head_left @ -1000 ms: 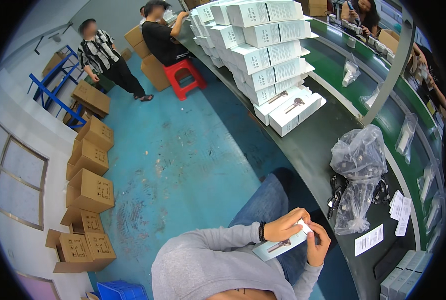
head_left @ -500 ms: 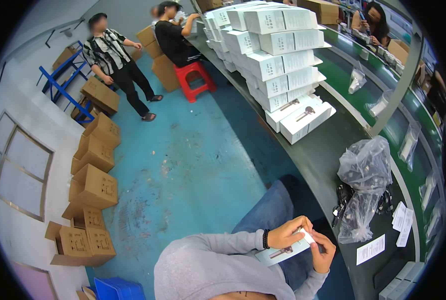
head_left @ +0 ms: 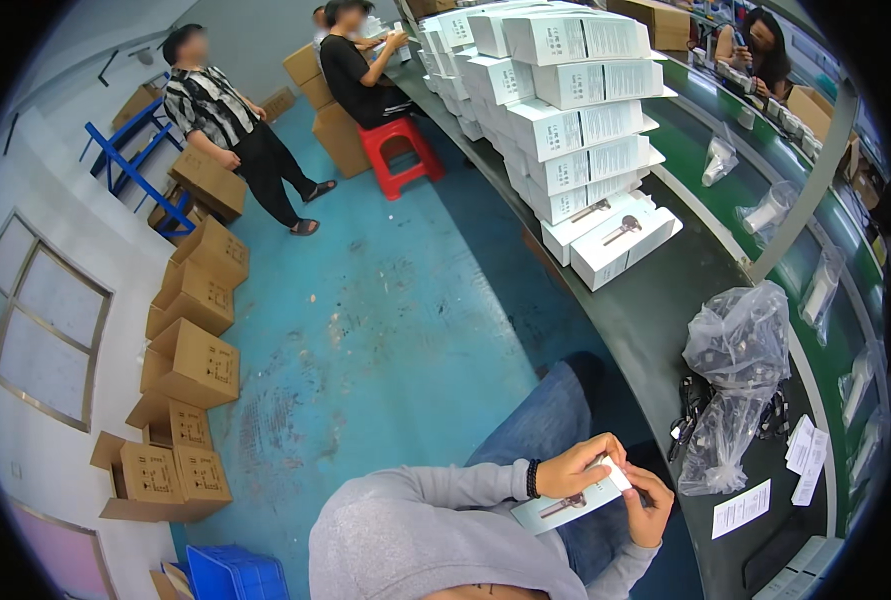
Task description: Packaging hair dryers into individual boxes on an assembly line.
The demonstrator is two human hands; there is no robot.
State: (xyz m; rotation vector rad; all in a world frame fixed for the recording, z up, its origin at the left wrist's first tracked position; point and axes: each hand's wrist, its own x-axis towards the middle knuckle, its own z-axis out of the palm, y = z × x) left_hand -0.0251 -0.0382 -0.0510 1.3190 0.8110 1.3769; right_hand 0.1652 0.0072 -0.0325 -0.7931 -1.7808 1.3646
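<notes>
A slim white box (head_left: 558, 508) with a dark device pictured on its face is tilted over my lap. My left hand (head_left: 574, 469), with a dark beaded bracelet at the wrist, is closed around its upper side. At the box's right end, the fingers of my right hand (head_left: 650, 505) pinch the edge near the end flap. Whether that flap is fully closed is hard to tell. On the dark bench (head_left: 634, 330) to my right lie a clear plastic bag (head_left: 736, 335), black cables (head_left: 686, 420) and a printed white sheet (head_left: 742, 509).
Stacked white boxes (head_left: 591, 95) rise at the bench's far end. Beyond the bench, a green conveyor (head_left: 736, 205) carries bagged white items. Open cartons (head_left: 191, 365) line the left wall, near a blue crate (head_left: 234, 575). One person stands by a blue rack; another sits on a red stool (head_left: 401, 165).
My view has shifted slightly, so the surroundings sit a little differently. Both hands keep nearly the same hold on the box. The seated person's hands are raised a bit more.
</notes>
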